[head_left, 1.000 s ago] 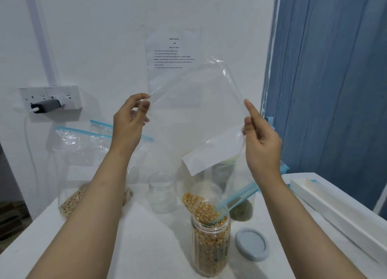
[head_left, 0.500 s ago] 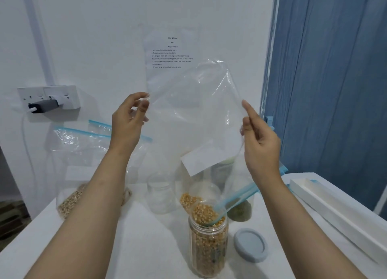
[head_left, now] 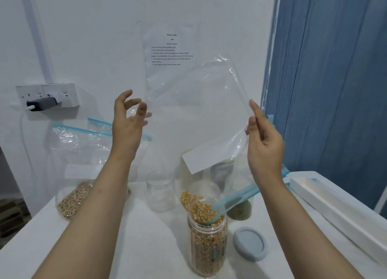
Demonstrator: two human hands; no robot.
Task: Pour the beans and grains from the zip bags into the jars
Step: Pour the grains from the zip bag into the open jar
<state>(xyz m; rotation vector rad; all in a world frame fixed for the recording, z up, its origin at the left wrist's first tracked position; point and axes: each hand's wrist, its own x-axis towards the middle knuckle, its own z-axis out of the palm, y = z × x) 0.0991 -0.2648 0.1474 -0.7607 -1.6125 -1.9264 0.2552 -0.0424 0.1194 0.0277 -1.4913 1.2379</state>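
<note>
Both forearms run off the bottom edge. The printed sheet (head_left: 170, 50) on the wall is too small to read. The left forearm hides part of the grain bag (head_left: 71, 203) (perhaps barley) near the table's (head_left: 146, 247) left edge.

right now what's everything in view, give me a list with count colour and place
clear plastic zip bag with blue seal: 1, upturned, mouth in the jar of yellow kernels
clear jar of yellow kernels: 1, front centre of the table
round grey lid: 1, flat, right of that jar
empty clear jar: 1, behind, centre
jar with green contents: 1, behind the bag's mouth
zip bags with blue seals, tan grains: 2, back left, against the wall
white table: 1, under all
white long box: 1, right edge
printed sheet: 1, on the wall
white socket with dark plug: 1, left wall
blue curtain: 1, right
left hand: open, beside the bag's corner
right hand: pinching the bag's edge
</note>
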